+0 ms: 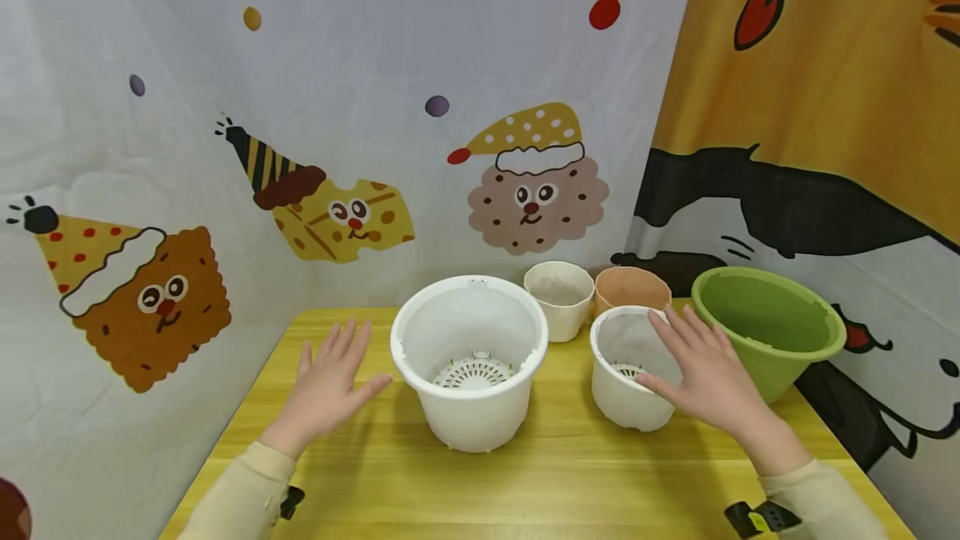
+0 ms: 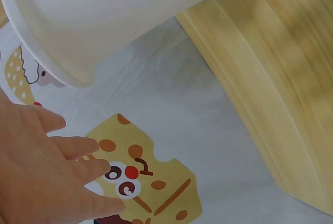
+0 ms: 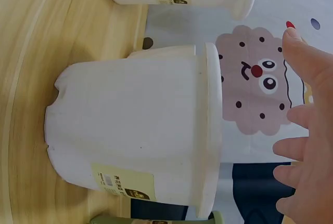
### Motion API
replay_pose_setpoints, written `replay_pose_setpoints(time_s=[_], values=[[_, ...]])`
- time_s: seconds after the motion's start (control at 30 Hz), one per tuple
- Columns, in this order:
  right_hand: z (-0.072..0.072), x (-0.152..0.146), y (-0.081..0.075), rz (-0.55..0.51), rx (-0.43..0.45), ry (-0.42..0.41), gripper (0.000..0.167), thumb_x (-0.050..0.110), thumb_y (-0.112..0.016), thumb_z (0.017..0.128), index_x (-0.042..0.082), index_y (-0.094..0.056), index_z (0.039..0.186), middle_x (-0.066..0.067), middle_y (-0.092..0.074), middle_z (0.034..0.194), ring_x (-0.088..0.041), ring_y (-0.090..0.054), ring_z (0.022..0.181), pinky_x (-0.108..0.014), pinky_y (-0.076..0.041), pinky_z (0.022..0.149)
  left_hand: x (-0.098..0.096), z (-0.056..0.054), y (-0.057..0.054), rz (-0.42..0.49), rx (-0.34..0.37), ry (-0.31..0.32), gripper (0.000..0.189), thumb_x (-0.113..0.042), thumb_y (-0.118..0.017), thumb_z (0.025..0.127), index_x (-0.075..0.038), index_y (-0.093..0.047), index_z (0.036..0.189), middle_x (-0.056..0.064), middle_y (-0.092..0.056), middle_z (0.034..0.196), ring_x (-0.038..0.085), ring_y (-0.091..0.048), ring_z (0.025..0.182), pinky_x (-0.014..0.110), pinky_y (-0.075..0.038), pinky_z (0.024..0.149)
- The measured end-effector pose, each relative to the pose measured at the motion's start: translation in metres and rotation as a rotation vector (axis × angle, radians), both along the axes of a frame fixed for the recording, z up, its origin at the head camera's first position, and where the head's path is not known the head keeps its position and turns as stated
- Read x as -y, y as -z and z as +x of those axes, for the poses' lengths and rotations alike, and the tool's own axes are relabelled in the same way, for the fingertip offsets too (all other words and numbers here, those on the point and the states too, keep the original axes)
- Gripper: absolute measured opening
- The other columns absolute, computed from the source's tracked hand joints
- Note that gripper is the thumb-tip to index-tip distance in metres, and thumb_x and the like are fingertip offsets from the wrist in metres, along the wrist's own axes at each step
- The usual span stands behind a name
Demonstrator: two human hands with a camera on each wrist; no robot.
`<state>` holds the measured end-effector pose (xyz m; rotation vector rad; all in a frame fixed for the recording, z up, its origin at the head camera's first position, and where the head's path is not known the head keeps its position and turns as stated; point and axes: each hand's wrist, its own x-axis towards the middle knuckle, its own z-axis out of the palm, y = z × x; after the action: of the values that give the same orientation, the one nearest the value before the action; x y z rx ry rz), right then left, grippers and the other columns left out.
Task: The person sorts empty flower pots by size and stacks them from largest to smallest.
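Note:
A large white plastic flowerpot (image 1: 474, 415) with a slotted bottom stands near the middle of the wooden table. To its left my left hand (image 1: 330, 394) hovers with straight, spread fingers, apart from the pot. My right hand (image 1: 708, 373) is held over the right side of a smaller white flowerpot (image 1: 630, 402), its fingers extended and nothing gripped. In the right wrist view this smaller pot (image 3: 130, 125) lies beside the hand (image 3: 312, 130) with a gap between them, and a label (image 3: 125, 182) shows on its side. The left wrist view has the hand (image 2: 41, 167) below the large pot's rim.
Behind stand a small cream pot (image 1: 562, 319) and a terracotta-coloured pot (image 1: 633, 286). A wide green pot (image 1: 772, 365) is at the right edge of the table (image 1: 525, 498). Printed cloth (image 1: 480, 23) hangs around the back and sides.

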<state>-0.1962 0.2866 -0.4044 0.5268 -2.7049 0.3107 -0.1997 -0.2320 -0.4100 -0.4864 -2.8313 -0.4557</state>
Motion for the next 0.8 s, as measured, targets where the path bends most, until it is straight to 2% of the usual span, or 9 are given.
replay_pose_setpoints(time_s=[0.2,0.43,0.6,0.8], values=[[-0.001,-0.004,0.002,-0.027,-0.036,0.007,0.09,0.056,-0.072,0.084,0.005,-0.039,0.151,-0.028,-0.037,0.15,-0.049,-0.027,0.139,-0.065,-0.01,0.117,-0.003,-0.004,-0.003,0.026,-0.026,-0.013,0.087,-0.058,-0.055,0.095,0.001,-0.029,0.154,0.028,-0.027,0.156,0.048,-0.018,0.143,0.077,-0.009,0.109],[-0.001,-0.01,0.005,-0.08,-0.057,0.026,0.086,0.05,-0.076,0.082,0.002,-0.045,0.147,-0.03,-0.041,0.147,-0.05,-0.032,0.136,-0.061,-0.019,0.117,-0.012,-0.008,-0.002,0.124,-0.037,-0.009,0.086,-0.055,-0.056,0.095,0.005,-0.033,0.151,0.026,-0.034,0.153,0.045,-0.028,0.141,0.067,-0.023,0.113],[0.002,-0.014,0.004,-0.104,-0.051,0.045,0.084,0.049,-0.076,0.083,0.003,-0.046,0.147,-0.03,-0.04,0.147,-0.05,-0.033,0.135,-0.065,-0.029,0.109,-0.017,-0.014,-0.001,0.203,-0.012,-0.009,0.087,-0.055,-0.057,0.095,0.006,-0.031,0.151,0.026,-0.034,0.153,0.045,-0.032,0.139,0.062,-0.029,0.113],[0.008,-0.02,0.004,-0.125,-0.058,0.048,0.082,0.043,-0.077,0.084,0.0,-0.044,0.147,-0.03,-0.04,0.147,-0.049,-0.033,0.136,-0.067,-0.03,0.109,-0.022,-0.018,0.0,0.29,0.05,-0.031,0.088,-0.056,-0.056,0.095,0.006,-0.029,0.152,0.027,-0.033,0.153,0.046,-0.032,0.139,0.063,-0.029,0.113]])
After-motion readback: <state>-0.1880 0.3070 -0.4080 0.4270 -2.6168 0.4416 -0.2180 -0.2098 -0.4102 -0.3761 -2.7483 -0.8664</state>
